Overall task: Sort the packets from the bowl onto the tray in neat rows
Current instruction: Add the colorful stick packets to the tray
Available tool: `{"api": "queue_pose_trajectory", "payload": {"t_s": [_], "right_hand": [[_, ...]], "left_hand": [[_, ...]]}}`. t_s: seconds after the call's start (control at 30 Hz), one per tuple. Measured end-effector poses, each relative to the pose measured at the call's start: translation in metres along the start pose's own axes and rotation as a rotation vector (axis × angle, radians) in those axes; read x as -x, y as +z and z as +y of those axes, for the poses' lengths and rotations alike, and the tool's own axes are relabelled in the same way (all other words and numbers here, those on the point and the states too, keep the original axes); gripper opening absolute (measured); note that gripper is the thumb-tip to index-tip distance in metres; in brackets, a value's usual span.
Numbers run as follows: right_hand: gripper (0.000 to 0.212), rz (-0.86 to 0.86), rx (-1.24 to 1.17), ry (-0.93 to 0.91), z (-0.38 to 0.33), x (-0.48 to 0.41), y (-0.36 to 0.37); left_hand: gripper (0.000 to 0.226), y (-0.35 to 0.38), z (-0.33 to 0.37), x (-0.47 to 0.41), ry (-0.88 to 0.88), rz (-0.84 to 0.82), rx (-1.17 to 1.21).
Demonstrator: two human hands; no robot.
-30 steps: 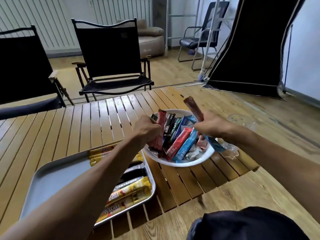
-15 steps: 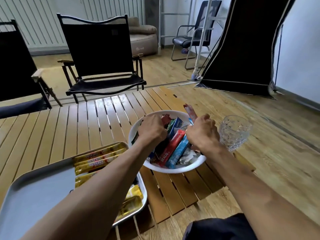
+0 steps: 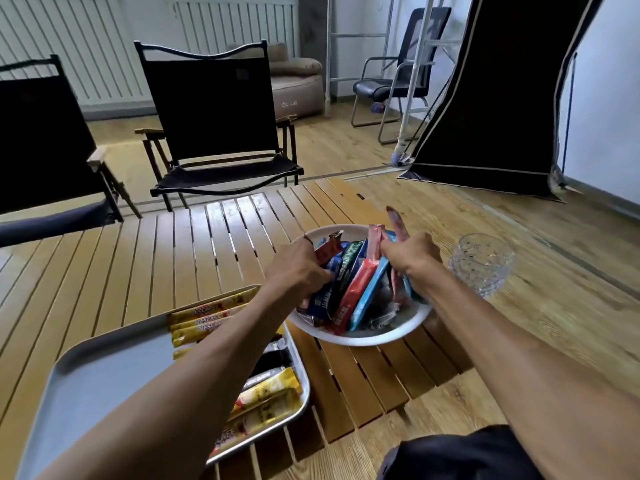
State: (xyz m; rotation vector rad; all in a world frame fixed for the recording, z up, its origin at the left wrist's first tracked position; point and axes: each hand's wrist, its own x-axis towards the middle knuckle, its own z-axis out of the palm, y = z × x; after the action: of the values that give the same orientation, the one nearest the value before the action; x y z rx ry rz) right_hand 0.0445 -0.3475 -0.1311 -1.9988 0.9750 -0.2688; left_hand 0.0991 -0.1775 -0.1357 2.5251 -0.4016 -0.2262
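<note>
Nearest on the desk [image 3: 173,258], the tray [image 3: 104,375] holds rows of yellow packets [image 3: 207,315]. Just beyond, both hands reach into the bowl [image 3: 363,337]. The left hand [image 3: 298,268] curls round a red packet [image 3: 329,247]. The right hand [image 3: 412,256] grips pink packets [image 3: 374,239]. A glass [image 3: 481,265] stands beside the bowl.

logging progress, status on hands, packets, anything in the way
Left hand in bowl, gripping red packet. Right hand grips pink packets. Yellow packets in rows on tray. Glass right of bowl, untouched.
</note>
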Motion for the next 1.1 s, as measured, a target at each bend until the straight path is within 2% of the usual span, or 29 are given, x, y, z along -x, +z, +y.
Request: {"api": "queue_pose_trajectory", "payload": {"t_s": [0.13, 0.3, 0.4, 0.47, 0.5, 0.53, 0.63, 0.73, 0.77, 0.8, 0.9, 1.03, 1.1], "right_hand": [[0.034, 0.027, 0.034, -0.080, -0.010, 0.004, -0.007], [0.038, 0.065, 0.014, -0.158, -0.023, 0.015, -0.011], [0.034, 0.153, -0.079, -0.269, -0.033, 0.025, -0.016], [0.031, 0.250, -0.137, -0.347, -0.039, 0.033, -0.021], [0.029, 0.237, -0.216, -0.353, -0.042, 0.036, -0.023], [0.026, 0.152, -0.332, -0.316, -0.045, 0.039, -0.025], [0.020, -0.376, -0.565, -0.121, -0.049, 0.063, -0.020], [0.052, -0.689, -0.562, -0.010, -0.047, 0.090, 0.004], [0.055, -0.745, -0.539, 0.007, -0.046, 0.098, 0.014], [0.049, -0.791, -0.520, 0.011, -0.046, 0.107, 0.023], [0.017, -0.854, -0.507, -0.045, -0.048, 0.125, 0.042], [0.007, -0.876, -0.736, -0.045, -0.055, 0.129, 0.048], [0.005, -0.919, -0.809, -0.028, -0.058, 0.130, 0.048]], "left_hand": [[0.044, 0.004, 0.001, -0.001, -0.045, -0.015, -0.061], [0.032, -0.011, -0.004, 0.003, -0.160, -0.065, 0.336], [0.028, -0.027, -0.006, 0.021, -0.129, -0.059, 0.509], [0.016, -0.043, -0.006, 0.040, -0.098, -0.059, 0.554], [0.015, -0.051, -0.007, 0.050, -0.075, -0.065, 0.564], [0.015, -0.058, -0.009, 0.060, -0.052, -0.076, 0.570], [0.020, -0.077, -0.021, 0.090, -0.010, -0.125, 0.576], [0.014, -0.090, -0.037, 0.116, 0.022, -0.159, 0.585], [0.013, -0.093, -0.043, 0.123, 0.031, -0.160, 0.581], [0.013, -0.095, -0.050, 0.129, 0.031, -0.159, 0.570], [0.017, -0.101, -0.072, 0.139, -0.014, -0.117, 0.541], [0.023, -0.111, -0.106, 0.142, -0.160, 0.189, 0.577], [0.026, -0.113, -0.119, 0.147, -0.229, 0.231, 0.618]]}}
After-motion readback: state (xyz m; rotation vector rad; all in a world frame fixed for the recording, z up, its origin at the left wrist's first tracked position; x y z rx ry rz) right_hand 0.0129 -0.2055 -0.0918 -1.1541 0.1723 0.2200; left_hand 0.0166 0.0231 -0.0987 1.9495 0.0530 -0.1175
